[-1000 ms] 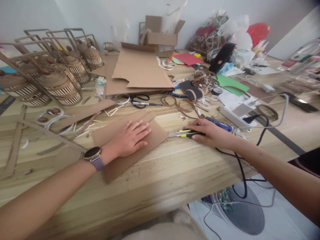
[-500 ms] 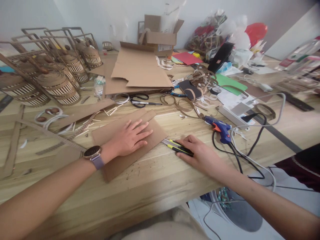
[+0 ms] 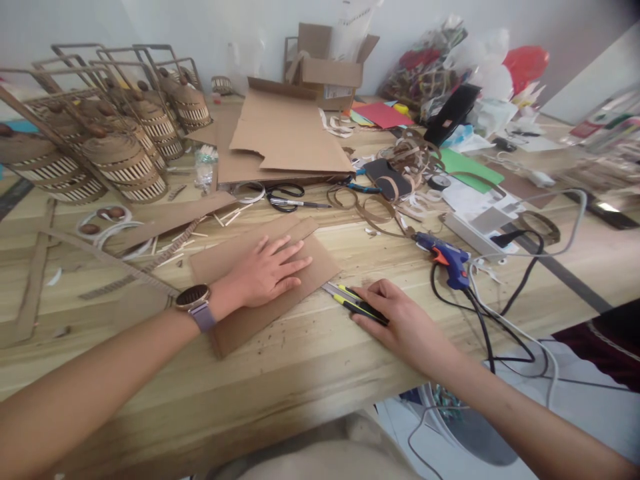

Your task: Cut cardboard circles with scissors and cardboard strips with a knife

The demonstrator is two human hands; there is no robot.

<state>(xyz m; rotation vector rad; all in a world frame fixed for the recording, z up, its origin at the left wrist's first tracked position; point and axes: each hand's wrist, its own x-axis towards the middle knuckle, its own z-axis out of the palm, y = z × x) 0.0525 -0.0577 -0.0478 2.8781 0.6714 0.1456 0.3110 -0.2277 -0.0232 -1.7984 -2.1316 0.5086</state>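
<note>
My left hand lies flat with spread fingers on a piece of brown cardboard, pressing on its upper face. A narrower cardboard strip shows along the far edge under my fingers. In my right hand is a yellow-and-black utility knife, low over the wooden table. Its blade is out and points left, at the cardboard's near right edge. Whether the blade tip touches the cardboard I cannot tell. My right fingers wrap around the knife's handle.
A blue glue gun with cables lies to the right, beside a white power strip. Several cardboard lanterns stand at the back left. Behind the hands are a large cardboard sheet, a pen and tangled brown strips.
The view has shifted slightly, moving the scene to the right. The knife has slid a little left relative to the cardboard's right corner. My left hand stays flat on the cardboard.
</note>
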